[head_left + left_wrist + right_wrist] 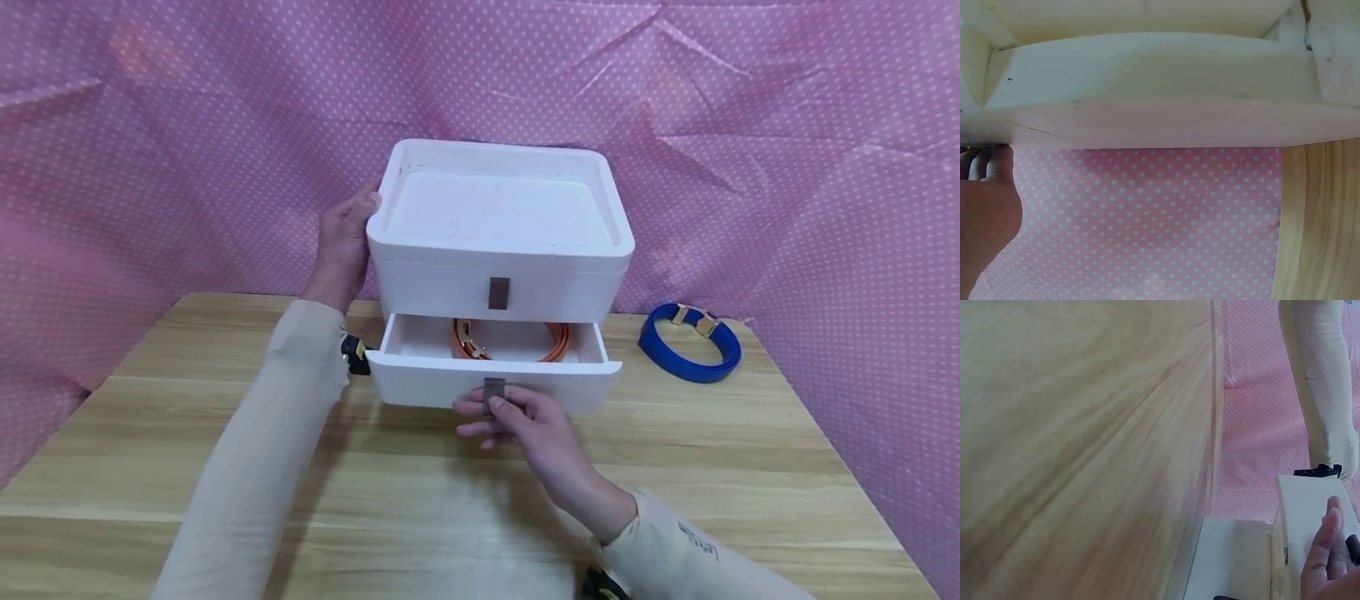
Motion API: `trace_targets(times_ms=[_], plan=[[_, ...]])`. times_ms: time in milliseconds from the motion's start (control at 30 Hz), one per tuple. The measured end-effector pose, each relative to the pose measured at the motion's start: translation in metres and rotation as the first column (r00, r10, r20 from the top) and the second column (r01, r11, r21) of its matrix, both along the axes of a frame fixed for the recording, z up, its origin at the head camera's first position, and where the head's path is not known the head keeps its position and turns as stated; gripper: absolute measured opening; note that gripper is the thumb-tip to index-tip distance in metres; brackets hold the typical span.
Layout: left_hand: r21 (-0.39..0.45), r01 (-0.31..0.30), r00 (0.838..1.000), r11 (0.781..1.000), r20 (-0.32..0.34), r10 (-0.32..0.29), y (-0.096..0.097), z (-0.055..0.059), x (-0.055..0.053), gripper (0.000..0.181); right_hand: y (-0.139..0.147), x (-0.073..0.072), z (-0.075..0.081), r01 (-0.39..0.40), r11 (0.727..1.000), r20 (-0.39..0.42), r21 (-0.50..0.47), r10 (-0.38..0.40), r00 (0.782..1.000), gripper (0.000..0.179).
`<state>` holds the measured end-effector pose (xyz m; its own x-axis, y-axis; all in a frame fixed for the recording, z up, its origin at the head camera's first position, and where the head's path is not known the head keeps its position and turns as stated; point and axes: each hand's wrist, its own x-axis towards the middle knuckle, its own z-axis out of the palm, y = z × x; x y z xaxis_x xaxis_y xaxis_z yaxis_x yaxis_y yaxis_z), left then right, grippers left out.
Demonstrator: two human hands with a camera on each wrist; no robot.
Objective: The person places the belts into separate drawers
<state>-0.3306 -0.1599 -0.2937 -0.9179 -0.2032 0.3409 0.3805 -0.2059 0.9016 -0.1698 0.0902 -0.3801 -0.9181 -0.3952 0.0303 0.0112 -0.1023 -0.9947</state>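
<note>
Near the wooden tabletop's back edge, the left hand grips the white drawer unit's left side; the right hand pinches the lower drawer's dark tab between thumb and fingers. That drawer juts forward over open wood, an orange belt inside. A blue belt lies rightward, near the edge. Right-sleeve lettering begins "Lets".

Dark lettering on right sleeve, apparently starting "Lets"; remainder unclear
</note>
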Motion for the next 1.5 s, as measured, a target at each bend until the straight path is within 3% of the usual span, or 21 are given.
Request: trace_targets(times_ms=[233, 500, 933, 1500], plan=[[-0.016, -0.016, 0.999, 1.0, 0.034, 0.016, -0.005, -0.002, 0.001, 0.038, -0.003, -0.003, -0.002, -0.002, 1.0, 0.013, -0.002, 0.002, 1.0, 0.029], [0.0, 0.0, 1.0, 1.0, -0.004, 0.0, -0.006, -0.002, -0.002, 0.037, -0.005, -0.006, 0.0, 0.001, 1.0, 0.013, -0.004, -0.001, 1.0, 0.029], [-0.006, -0.005, 1.0, 1.0, 0.02, 0.005, -0.003, -0.002, -0.004, 0.038, -0.005, -0.009, 0.001, 0.009, 1.0, 0.01, -0.009, -0.009, 1.0, 0.03], [-0.021, 0.019, 1.0, 1.0, 0.002, -0.019, -0.003, -0.002, -0.006, 0.039, -0.007, -0.012, 0.002, 0.027, 1.0, 0.021, -0.01, -0.027, 0.999, 0.029]])
